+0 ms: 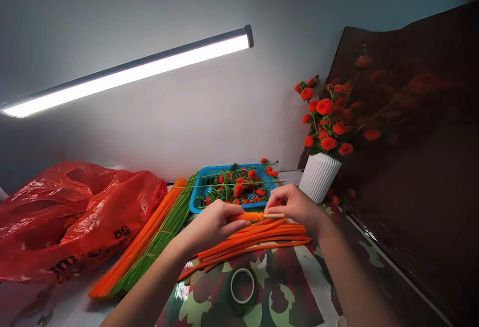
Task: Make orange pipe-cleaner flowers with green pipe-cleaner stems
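Note:
My left hand [217, 221] is closed round one end of a thin wooden stick [275, 216], where an orange pipe cleaner [253, 216] is wound in a tight coil. With its fingertips pinched, my right hand [297, 206] grips the free part of that pipe cleaner beside the bare end of the stick; its fingers partly hide it. Just below both hands lies a loose bundle of orange pipe cleaners [262, 235] on the patterned table cover. A roll of dark green tape [254, 294] lies flat nearer to me.
Behind my hands stands a blue basket [193, 195] of orange-red pipe-cleaner flowers [238, 189]. A white ribbed vase [319, 177] with more flowers is at right, near a dark glossy panel [411, 177]. Orange and green pipe-cleaner bundles [157, 240] and a red plastic bag [82, 217] lie left.

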`<state>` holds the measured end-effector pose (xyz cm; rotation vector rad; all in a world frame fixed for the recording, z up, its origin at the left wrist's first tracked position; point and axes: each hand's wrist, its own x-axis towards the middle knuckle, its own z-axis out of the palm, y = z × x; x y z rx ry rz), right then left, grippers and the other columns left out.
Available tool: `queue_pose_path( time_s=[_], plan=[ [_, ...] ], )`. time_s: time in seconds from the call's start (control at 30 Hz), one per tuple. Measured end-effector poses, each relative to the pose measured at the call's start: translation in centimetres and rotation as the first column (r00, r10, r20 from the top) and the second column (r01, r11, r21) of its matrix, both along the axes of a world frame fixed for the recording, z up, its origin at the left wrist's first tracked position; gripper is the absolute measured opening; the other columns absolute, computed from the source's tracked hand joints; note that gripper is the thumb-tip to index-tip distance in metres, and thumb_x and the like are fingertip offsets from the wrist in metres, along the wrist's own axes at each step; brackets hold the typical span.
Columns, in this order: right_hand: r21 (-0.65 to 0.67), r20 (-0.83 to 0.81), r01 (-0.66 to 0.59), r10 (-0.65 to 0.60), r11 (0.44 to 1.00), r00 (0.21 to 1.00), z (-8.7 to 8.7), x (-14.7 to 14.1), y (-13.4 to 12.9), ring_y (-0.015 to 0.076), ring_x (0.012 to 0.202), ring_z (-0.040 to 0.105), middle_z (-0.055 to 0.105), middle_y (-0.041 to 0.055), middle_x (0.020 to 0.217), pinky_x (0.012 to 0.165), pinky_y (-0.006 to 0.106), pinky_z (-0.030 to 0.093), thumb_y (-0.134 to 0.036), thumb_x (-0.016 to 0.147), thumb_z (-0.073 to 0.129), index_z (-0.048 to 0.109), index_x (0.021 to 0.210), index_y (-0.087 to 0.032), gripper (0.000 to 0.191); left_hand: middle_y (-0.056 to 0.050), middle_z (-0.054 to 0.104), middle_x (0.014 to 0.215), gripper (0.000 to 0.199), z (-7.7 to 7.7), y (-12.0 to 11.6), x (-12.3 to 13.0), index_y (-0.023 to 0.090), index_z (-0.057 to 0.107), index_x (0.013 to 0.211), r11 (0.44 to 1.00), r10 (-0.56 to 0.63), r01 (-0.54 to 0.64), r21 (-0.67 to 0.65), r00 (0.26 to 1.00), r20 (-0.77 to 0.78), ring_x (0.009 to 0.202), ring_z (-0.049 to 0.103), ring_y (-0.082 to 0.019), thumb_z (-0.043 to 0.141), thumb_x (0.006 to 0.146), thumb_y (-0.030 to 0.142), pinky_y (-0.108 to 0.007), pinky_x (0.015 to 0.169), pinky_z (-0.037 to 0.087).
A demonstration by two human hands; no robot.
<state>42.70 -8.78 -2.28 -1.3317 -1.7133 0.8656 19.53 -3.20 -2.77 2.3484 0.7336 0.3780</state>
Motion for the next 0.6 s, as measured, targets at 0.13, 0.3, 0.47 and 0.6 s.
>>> queue_pose_path(
  time_s=[0.13,0.3,0.47,0.6],
  plan=[
    [-0.022,0.21,-0.035,0.039,0.999,0.977,-0.3,0.0,0.0,0.0144,0.061,0.058,0.067,0.0017,0.063,0.053,0.023,0.039,-0.025,0.072,0.072,0.075,0.067,-0.018,0.009,0.006,0.033,0.05,0.034,-0.2,-0.7,0.5,0.019,0.036,0.059,0.97,0.05,-0.013,0.242,0.987,-0.15,0.049,0.022,-0.011,0.052,0.086,0.033,-0.027,0.05,0.015],
    [0.341,0.375,0.2,-0.328,0.918,0.867,-0.4,-2.1,0.2,0.0146,0.068,0.062,0.071,-0.0011,0.07,0.071,0.03,0.039,-0.016,0.077,0.069,0.071,0.066,-0.02,0.012,0.006,0.032,0.051,0.036,-1.3,-0.4,1.3,0.02,0.036,0.061,0.956,0.261,-0.245,0.162,0.962,-0.08,0.049,0.024,-0.011,0.048,0.088,0.04,-0.027,0.05,0.015],
    [0.696,0.204,0.296,-0.576,0.654,0.792,-1.0,-4.3,0.2,0.0156,0.066,0.059,0.069,0.0001,0.067,0.069,0.031,0.034,-0.014,0.078,0.07,0.068,0.068,-0.018,0.011,0.007,0.024,0.056,0.042,-2.1,0.6,1.8,0.019,0.043,0.063,0.934,0.223,-0.154,-0.323,0.956,0.189,0.051,0.021,-0.009,0.051,0.085,0.054,-0.023,0.048,0.016],
    [0.759,-0.096,0.375,-0.479,0.532,0.873,-1.6,-5.5,0.1,0.0149,0.061,0.054,0.067,0.0016,0.065,0.064,0.03,0.037,-0.02,0.083,0.067,0.071,0.076,-0.02,0.007,0.011,0.019,0.05,0.043,-2.2,0.1,2.3,0.02,0.046,0.071,0.728,0.264,0.062,-0.682,0.893,0.364,0.045,0.011,-0.008,0.05,0.083,0.061,-0.022,0.042,0.01]
  ],
)
